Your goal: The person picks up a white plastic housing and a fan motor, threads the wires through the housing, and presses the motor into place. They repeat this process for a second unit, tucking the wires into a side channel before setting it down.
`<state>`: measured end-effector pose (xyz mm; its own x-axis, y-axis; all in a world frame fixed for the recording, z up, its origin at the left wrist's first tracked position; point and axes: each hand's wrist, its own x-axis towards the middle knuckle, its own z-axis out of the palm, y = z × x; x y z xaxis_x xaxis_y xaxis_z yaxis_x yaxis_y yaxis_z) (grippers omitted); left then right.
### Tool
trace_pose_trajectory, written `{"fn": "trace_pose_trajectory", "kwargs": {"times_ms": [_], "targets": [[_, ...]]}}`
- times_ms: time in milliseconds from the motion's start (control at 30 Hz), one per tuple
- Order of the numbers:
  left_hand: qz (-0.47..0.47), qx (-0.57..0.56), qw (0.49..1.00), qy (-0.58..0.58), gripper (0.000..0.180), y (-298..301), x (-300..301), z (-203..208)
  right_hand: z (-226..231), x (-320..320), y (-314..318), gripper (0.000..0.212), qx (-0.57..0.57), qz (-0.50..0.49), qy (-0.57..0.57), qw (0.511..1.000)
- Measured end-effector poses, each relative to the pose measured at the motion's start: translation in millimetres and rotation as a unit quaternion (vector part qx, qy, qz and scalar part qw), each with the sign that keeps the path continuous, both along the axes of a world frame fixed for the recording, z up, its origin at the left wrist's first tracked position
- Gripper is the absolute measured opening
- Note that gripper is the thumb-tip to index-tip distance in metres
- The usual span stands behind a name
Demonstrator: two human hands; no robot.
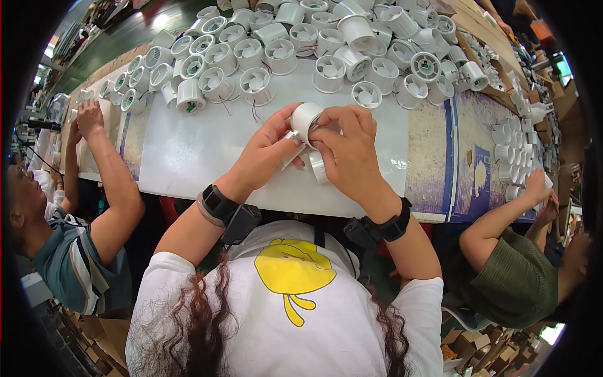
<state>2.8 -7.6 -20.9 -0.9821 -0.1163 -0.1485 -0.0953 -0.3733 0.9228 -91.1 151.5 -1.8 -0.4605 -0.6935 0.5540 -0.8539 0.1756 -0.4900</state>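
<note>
1. Mid-assembly: white fan housing (306,117) held above the counter (188,157), gripped by left hand (267,154) and right hand (348,151), fingers closed round it.
2. Next, likely: steady hold while seating the small part; exact fit hidden.
3. Behind: heap of finished fan housings (301,44).

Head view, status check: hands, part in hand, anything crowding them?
Left hand and right hand both grip white round fan housing. Fan pile lies beyond, apart. White table beneath.
</note>
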Motion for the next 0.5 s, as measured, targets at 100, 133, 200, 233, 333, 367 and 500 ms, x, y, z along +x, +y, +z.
{"fn": "trace_pose_trajectory", "kwargs": {"times_ms": [100, 133, 200, 233, 333, 367, 500], "targets": [[0.011, 0.026, 0.999, -0.025, 0.061, 1.9, -1.0, -0.1, -5.7, -0.9, -1.0, 0.014, -0.005, 0.000, -0.025, 1.000], [0.003, 0.020, 0.999, -0.027, 0.060, 1.4, -0.6, 0.1, -7.3, -1.6, -1.0, 0.014, -0.011, 0.003, -0.039, 0.999], [-0.014, 0.006, 0.999, -0.032, 0.059, -0.1, 0.1, 0.4, -6.1, -2.2, -1.6, 0.014, -0.016, 0.010, -0.051, 0.999], [-0.010, 0.007, 0.999, -0.031, 0.059, -0.9, 0.6, 0.1, -4.4, -1.9, -1.7, 0.014, -0.008, 0.008, -0.061, 0.998], [-0.002, 0.020, 1.000, -0.020, 0.059, -2.5, 0.4, -2.4, -1.0, -1.2, -1.0, 0.014, 0.008, 0.006, -0.077, 0.997], [0.000, 0.021, 1.000, -0.018, 0.059, -1.9, 0.3, -3.0, -1.9, -1.0, -0.7, 0.014, 0.012, 0.001, -0.083, 0.996], [0.008, -0.019, 1.000, -0.003, 0.059, 0.8, 2.0, -4.5, -1.3, -1.4, 1.4, 0.012, 0.027, -0.011, -0.108, 0.994]]}}
